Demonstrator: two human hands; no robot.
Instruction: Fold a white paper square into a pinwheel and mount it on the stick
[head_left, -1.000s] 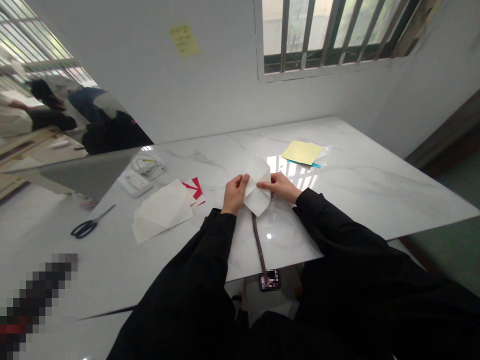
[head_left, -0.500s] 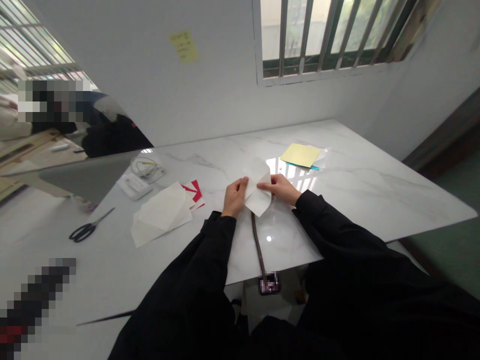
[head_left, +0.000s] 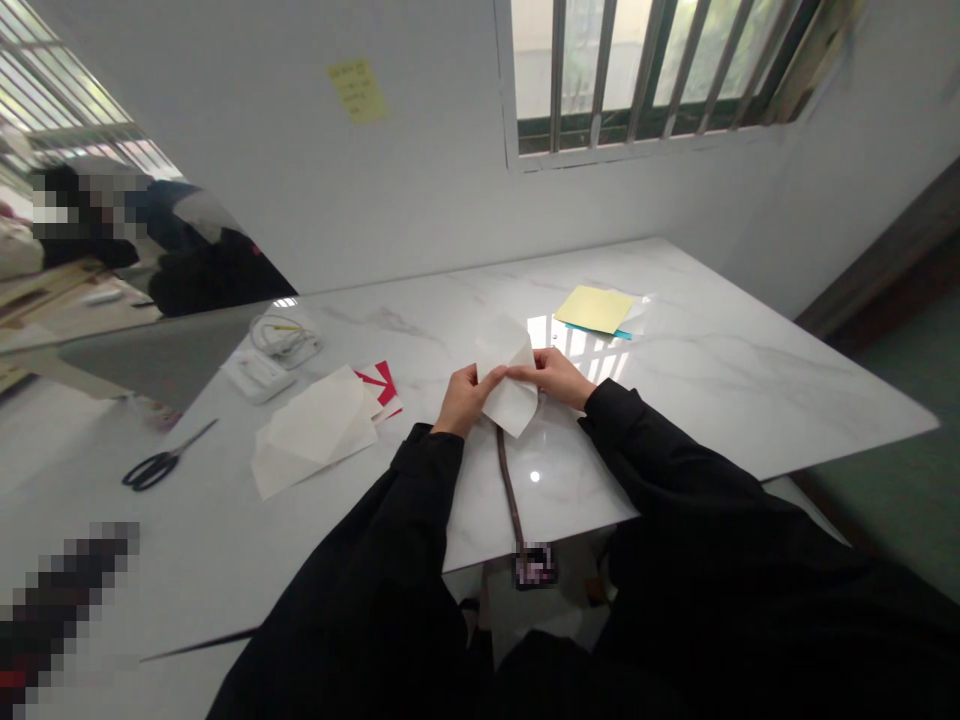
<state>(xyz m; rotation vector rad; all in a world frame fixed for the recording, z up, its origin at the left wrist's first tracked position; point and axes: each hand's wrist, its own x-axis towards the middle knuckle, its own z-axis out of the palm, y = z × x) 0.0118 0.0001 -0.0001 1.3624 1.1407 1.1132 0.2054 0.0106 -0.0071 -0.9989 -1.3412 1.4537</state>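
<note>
A creased sheet of white paper (head_left: 514,408) is held up between both hands above the marble-patterned table. My left hand (head_left: 466,398) grips its left side, with the thumb reaching over to the middle. From the right, my right hand (head_left: 556,377) pinches the sheet, its thumb almost meeting the left thumb at the centre. The fingers behind the paper are hidden. Below the sheet, a brown strap or cord (head_left: 508,487) runs over the table toward its front edge.
Left of my hands lie white paper pieces (head_left: 311,430) and red paper scraps (head_left: 386,385). Farther left are black scissors (head_left: 161,465), a white box (head_left: 259,378) and a coiled cable (head_left: 283,340). Behind my right hand sits a yellow paper stack (head_left: 594,308). A person (head_left: 202,250) is at the far left.
My left thumb has moved right to the middle of the paper, close to the right thumb. The paper looks more bent there. The whole view has shifted slightly.
</note>
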